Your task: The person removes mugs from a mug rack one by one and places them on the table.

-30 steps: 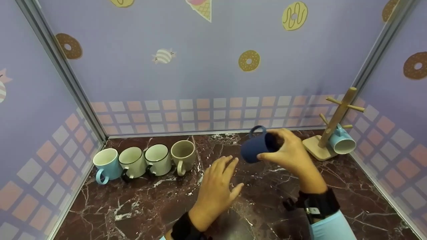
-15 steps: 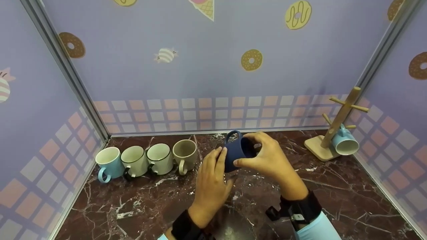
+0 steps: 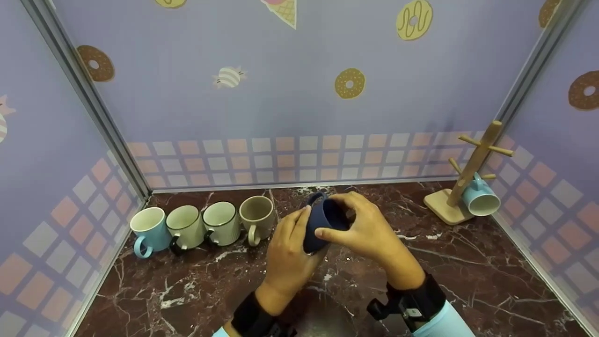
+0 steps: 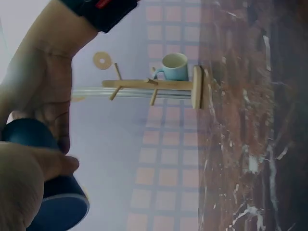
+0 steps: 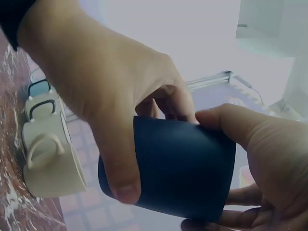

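navy mug (image 3: pixel 322 220), veined maroon marble counter (image 3: pixel 468 262), lilac doughnut-print walls (image 3: pixel 281 93)

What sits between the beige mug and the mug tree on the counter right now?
In the head view, both hands, left hand and right hand, hold the navy mug between the beige mug and mug tree; beyond them, bare marble.

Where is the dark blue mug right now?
In the head view the dark blue mug is held on its side above the marble counter between the left hand and right hand, just right of the beige mug.
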A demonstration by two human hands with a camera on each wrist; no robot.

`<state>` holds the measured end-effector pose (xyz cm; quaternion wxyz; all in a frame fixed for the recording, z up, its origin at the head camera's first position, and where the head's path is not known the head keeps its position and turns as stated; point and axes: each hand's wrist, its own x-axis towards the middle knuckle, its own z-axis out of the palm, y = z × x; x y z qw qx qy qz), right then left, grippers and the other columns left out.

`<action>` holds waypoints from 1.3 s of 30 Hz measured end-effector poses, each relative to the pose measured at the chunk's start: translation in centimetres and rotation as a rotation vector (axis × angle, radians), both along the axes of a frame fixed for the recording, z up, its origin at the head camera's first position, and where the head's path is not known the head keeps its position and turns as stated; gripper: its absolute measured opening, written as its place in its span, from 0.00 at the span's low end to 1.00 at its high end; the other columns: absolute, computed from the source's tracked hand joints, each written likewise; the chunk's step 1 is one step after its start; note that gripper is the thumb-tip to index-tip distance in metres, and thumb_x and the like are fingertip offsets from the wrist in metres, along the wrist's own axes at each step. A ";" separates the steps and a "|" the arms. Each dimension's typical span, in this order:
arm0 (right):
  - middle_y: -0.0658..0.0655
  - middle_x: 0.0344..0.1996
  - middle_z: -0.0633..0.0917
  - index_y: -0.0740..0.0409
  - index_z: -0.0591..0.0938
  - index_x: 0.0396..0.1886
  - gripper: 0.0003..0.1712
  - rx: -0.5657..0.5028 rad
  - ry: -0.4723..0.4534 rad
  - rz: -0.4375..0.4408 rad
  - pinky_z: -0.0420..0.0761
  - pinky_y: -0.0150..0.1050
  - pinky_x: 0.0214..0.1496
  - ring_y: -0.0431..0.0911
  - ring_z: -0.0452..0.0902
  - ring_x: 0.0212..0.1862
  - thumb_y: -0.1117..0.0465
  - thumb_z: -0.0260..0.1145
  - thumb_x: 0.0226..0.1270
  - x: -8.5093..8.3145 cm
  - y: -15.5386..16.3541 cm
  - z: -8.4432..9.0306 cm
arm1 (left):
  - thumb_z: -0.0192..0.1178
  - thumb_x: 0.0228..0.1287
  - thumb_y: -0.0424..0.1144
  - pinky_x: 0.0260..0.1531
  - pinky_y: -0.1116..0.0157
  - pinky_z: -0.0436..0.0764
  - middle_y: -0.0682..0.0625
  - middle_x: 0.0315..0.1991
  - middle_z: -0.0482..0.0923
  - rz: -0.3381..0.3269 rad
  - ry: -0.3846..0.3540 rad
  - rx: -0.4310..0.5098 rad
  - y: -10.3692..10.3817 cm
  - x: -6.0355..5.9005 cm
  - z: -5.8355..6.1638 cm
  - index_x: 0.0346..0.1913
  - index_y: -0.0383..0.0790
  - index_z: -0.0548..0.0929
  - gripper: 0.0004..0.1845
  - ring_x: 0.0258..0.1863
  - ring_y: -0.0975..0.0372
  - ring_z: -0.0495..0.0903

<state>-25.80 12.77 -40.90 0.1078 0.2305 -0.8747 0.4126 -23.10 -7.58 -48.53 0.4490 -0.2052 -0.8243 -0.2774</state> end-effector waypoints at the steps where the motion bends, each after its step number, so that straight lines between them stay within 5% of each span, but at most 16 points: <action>1: 0.57 0.58 0.91 0.58 0.86 0.71 0.49 -0.001 -0.001 0.017 0.92 0.53 0.57 0.51 0.88 0.50 0.34 0.89 0.58 -0.1 0.2 0.1 | 0.91 0.51 0.50 0.65 0.51 0.91 0.42 0.64 0.87 -0.033 -0.058 0.026 -0.2 0.1 0.3 0.75 0.35 0.83 0.48 0.61 0.50 0.89; 6: 0.59 0.55 0.93 0.57 0.88 0.69 0.61 -0.046 -0.003 0.090 0.93 0.45 0.50 0.50 0.90 0.46 0.12 0.69 0.56 -0.4 1.5 0.5 | 0.92 0.47 0.50 0.63 0.51 0.89 0.56 0.67 0.86 -0.196 -0.410 0.223 -0.8 0.6 1.5 0.79 0.48 0.81 0.52 0.61 0.58 0.88; 10: 0.56 0.39 0.91 0.55 0.92 0.61 0.38 -0.170 -0.037 0.117 0.88 0.38 0.36 0.44 0.85 0.33 0.29 0.56 0.87 -0.7 1.9 0.7 | 0.93 0.44 0.45 0.71 0.50 0.84 0.62 0.68 0.83 -0.356 -0.557 0.366 -1.4 0.6 1.9 0.79 0.54 0.82 0.53 0.65 0.60 0.85; 14: 0.56 0.38 0.85 0.58 0.91 0.60 0.21 -0.263 -0.090 0.126 0.82 0.35 0.26 0.46 0.79 0.28 0.56 0.52 0.97 -1.0 2.1 0.9 | 0.94 0.43 0.40 0.72 0.52 0.87 0.56 0.68 0.83 -0.551 -0.615 0.467 -2.1 0.4 2.2 0.78 0.52 0.83 0.53 0.68 0.57 0.84; 24: 0.47 0.29 0.86 0.73 0.86 0.53 0.21 -0.347 -0.324 0.511 0.72 0.29 0.22 0.36 0.71 0.22 0.61 0.52 0.96 -2.6 3.8 0.2 | 0.91 0.46 0.34 0.66 0.53 0.91 0.42 0.67 0.86 -0.869 -0.781 0.650 -4.1 -0.9 2.0 0.76 0.37 0.82 0.49 0.62 0.51 0.90; 32: 0.47 0.32 0.87 0.57 0.86 0.43 0.19 -0.420 -0.584 0.696 0.72 0.25 0.22 0.35 0.72 0.22 0.58 0.54 0.96 -3.6 5.0 -0.8 | 0.89 0.53 0.37 0.63 0.57 0.91 0.47 0.63 0.89 -0.957 -0.835 0.656 -5.0 -2.1 0.6 0.77 0.29 0.79 0.48 0.59 0.53 0.90; 39: 0.47 0.34 0.88 0.57 0.86 0.43 0.19 -0.424 -0.640 0.812 0.75 0.24 0.22 0.36 0.75 0.23 0.59 0.53 0.96 -4.0 5.7 -1.1 | 0.89 0.57 0.45 0.63 0.58 0.92 0.47 0.62 0.89 -0.970 -0.864 0.601 -5.5 -2.5 0.5 0.77 0.27 0.79 0.48 0.58 0.55 0.90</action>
